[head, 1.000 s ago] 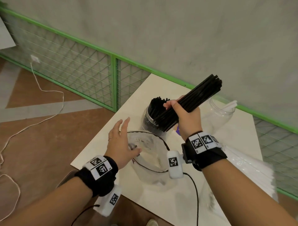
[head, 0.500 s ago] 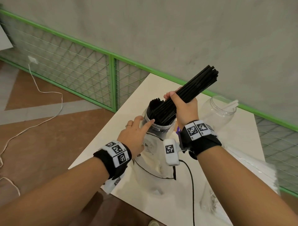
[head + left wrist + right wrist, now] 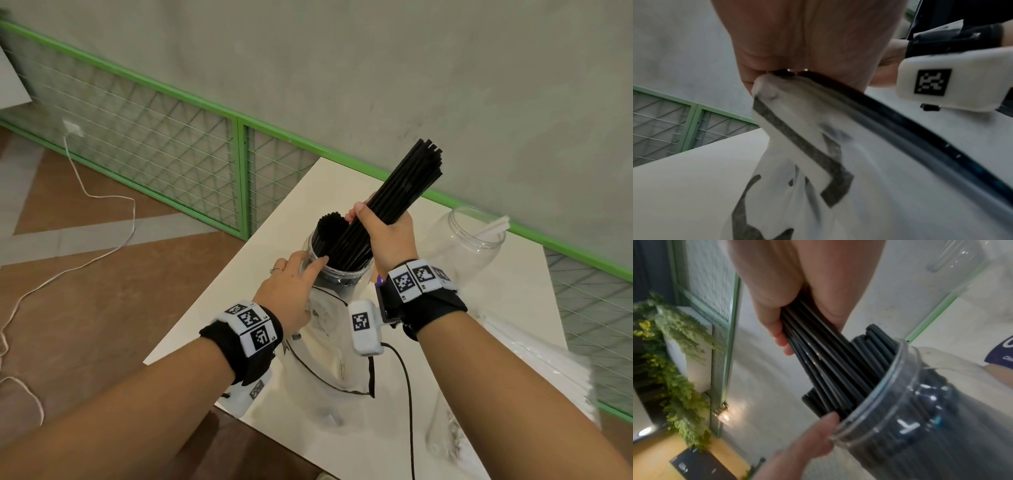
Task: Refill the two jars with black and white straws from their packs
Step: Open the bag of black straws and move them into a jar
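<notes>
Your right hand grips one black straw bundle inside the left jar; your left hand clasps its rim; the right jar stands apart.

Blk straws, clear jar, white table, green fence.

**Head view:** I look forward and down over both forearms onto the table.
**Left wrist view:** close beneath the left hand, facing the printed pack.
**Right wrist view:** close beneath the right hand, along its straw bundle.
Head and right wrist views share the black-straw jar.
</notes>
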Demonstrator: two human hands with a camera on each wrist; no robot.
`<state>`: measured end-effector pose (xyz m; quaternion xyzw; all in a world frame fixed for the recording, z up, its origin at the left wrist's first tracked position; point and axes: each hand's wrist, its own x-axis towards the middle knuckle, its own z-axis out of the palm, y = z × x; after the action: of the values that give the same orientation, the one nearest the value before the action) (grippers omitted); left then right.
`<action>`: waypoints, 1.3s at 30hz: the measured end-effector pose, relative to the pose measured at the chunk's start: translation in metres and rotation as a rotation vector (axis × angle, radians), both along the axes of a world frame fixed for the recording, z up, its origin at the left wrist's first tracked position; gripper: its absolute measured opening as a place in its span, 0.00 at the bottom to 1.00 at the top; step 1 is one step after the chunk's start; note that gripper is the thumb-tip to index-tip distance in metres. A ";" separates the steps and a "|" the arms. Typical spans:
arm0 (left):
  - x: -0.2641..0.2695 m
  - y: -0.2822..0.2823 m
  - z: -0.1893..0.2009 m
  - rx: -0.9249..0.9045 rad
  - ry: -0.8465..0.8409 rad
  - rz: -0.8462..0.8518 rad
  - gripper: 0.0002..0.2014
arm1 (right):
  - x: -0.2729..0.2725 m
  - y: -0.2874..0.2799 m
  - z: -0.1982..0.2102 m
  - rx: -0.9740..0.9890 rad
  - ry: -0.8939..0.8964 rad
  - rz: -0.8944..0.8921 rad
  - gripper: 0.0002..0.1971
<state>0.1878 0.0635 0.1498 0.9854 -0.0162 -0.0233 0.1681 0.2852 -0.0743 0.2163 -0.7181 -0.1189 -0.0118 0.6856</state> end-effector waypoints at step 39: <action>-0.007 0.000 -0.003 -0.150 -0.028 0.013 0.45 | -0.013 0.004 -0.001 -0.134 -0.131 0.093 0.13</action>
<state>0.1807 0.0635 0.1467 0.9703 -0.0139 -0.0073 0.2415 0.2723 -0.0703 0.2151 -0.7536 -0.1974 -0.0188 0.6267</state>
